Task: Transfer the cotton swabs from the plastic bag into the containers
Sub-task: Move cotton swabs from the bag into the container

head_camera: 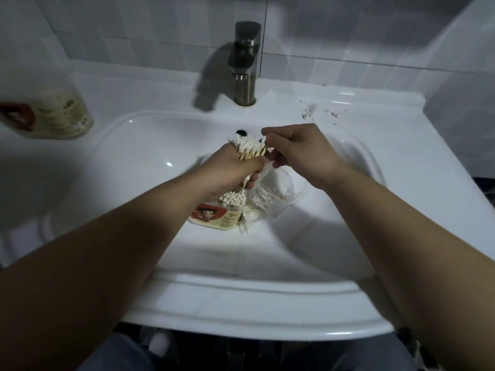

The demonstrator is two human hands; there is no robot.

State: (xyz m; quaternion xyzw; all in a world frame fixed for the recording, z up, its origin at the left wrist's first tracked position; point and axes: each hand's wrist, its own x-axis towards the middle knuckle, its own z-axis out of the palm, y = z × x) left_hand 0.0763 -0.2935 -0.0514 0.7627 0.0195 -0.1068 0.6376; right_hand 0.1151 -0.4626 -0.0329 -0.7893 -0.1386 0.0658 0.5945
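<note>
My left hand (235, 170) grips a bundle of wooden-stick cotton swabs (249, 148) over the middle of the sink basin, white tips pointing away from me. My right hand (297, 148) is beside it on the right, its fingertips pinching at the top of the bundle. Below the hands a clear plastic bag (270, 194) lies crumpled in the basin. Left of the bag stands a swab container (214, 214) with a red cartoon label, filled with swabs whose white tips show at its open top. A few loose swabs lie beside it.
The white sink (267, 295) holds everything; a dark metal faucet (245, 62) rises at the back centre. Another labelled container (45, 116) stands on the rim at the far left. White scraps (310, 111) lie on the rim at the back right.
</note>
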